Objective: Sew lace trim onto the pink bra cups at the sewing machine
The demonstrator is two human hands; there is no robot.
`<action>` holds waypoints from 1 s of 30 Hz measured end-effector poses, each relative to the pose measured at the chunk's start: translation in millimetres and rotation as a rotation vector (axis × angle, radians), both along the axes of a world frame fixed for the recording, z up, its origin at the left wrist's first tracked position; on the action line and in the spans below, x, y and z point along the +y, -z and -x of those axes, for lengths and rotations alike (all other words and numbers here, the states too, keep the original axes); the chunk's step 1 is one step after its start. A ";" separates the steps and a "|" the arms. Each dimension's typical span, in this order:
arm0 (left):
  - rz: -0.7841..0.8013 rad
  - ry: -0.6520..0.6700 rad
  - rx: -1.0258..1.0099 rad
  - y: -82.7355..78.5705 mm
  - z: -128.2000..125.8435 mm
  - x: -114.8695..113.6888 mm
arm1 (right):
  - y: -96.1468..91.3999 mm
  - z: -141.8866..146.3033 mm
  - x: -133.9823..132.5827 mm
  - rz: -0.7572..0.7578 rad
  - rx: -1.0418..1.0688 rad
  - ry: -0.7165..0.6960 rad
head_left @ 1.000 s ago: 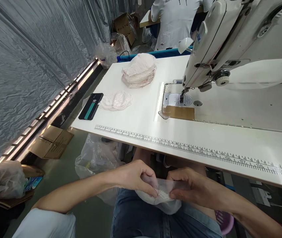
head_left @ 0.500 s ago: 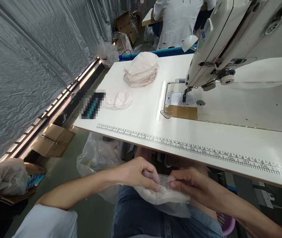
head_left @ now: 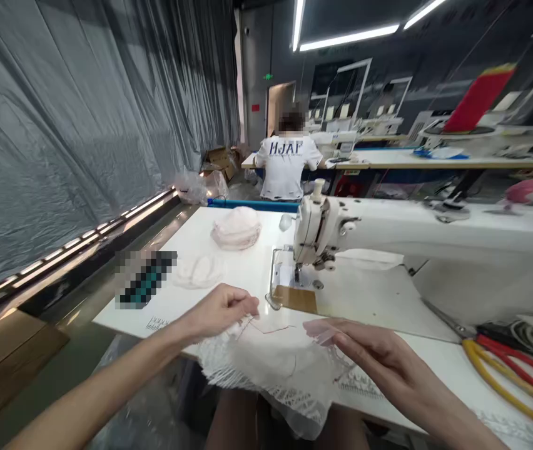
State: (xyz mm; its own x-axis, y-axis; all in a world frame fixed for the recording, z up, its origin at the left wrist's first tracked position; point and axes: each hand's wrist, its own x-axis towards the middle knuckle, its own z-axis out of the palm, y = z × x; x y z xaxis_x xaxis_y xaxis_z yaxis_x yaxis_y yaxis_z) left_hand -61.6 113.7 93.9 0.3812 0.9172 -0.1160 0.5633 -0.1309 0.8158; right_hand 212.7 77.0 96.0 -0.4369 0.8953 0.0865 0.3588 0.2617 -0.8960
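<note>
A thin white lace cloth [head_left: 280, 359] spreads between the left hand [head_left: 226, 309] and the right hand [head_left: 374, 350], above the near edge of the tabletop [head_left: 248, 270]. The fingers of the left hand are pinched narrow on the cloth's far left corner, so most of it lies to their right and nearer. The fingers of the right hand hold a sheer fold at its far right side, thumb and fingertips close together, with the rest of the cloth to their left and nearer. Its fringed near edge droops past the tabletop, over the legs [head_left: 233, 419], and loose red threads [head_left: 271, 330] cross its far part.

Just beyond the hands, to the right, stands a sewing machine [head_left: 416, 234]. To the far left are a flat lace piece [head_left: 198, 272] and, beyond it, a pile of pale cloth [head_left: 236, 229]. Scissors [head_left: 471, 351] with a yellow handle lie at the right. A person in a white shirt [head_left: 288, 167] sits farther off.
</note>
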 end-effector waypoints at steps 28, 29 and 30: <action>0.444 -0.031 -0.581 -11.1 -85.6 -32.3 | 49.9 -13.0 -17.6 0.294 0.425 -0.183; 0.458 -0.063 -0.576 -8.3 -83.5 -29.7 | 49.7 -6.9 -18.0 0.362 0.455 -0.186; 0.451 -0.092 -0.570 -5.3 -81.2 -26.0 | 49.5 -2.7 -17.5 0.399 0.460 -0.156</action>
State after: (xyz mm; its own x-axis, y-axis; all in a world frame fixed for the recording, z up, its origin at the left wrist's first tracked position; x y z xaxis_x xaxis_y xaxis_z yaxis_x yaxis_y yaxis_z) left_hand 19.7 87.7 99.1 0.4183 0.8587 -0.2962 0.0274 0.3140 0.9490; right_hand 215.4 59.5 46.5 -0.5628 0.8260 -0.0312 -0.1020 -0.1069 -0.9890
